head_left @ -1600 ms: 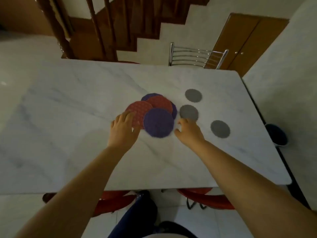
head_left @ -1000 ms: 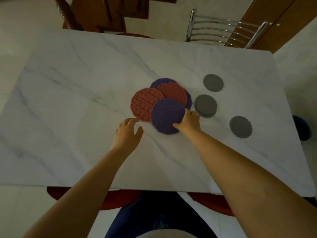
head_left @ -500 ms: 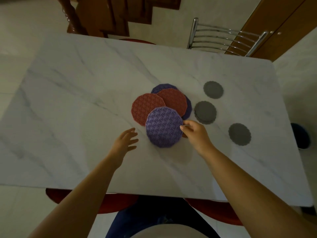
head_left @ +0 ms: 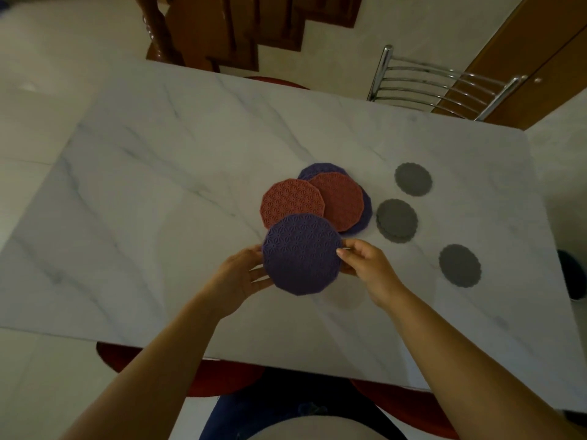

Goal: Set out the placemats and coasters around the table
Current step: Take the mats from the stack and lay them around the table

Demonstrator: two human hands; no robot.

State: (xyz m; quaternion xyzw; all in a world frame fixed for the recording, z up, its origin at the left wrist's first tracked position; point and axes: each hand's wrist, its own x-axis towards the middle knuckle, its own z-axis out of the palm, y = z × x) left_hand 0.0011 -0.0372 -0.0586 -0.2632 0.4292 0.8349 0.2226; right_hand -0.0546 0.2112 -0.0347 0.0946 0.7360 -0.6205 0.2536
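Observation:
A purple patterned placemat [head_left: 301, 254] is lifted off the white marble table [head_left: 158, 185]. My left hand [head_left: 236, 277] holds its left edge from below and my right hand [head_left: 365, 265] pinches its right edge. Behind it lie two red placemats [head_left: 290, 201] [head_left: 341, 200] overlapping on another purple placemat [head_left: 363, 217], mostly covered. To the right are grey scalloped coasters: one far [head_left: 413, 179], a small stack in the middle [head_left: 397, 220], and one nearer [head_left: 459, 265].
A chrome-backed chair [head_left: 438, 87] stands at the table's far side, with a wooden stair rail [head_left: 165, 30] beyond on the left. Red chair seats [head_left: 222, 376] sit under the near edge. A dark object [head_left: 571, 274] lies on the floor at right.
My right hand lifted the front purple placemat off the pile toward me. My left hand came in and took its left edge, so both hands hold it.

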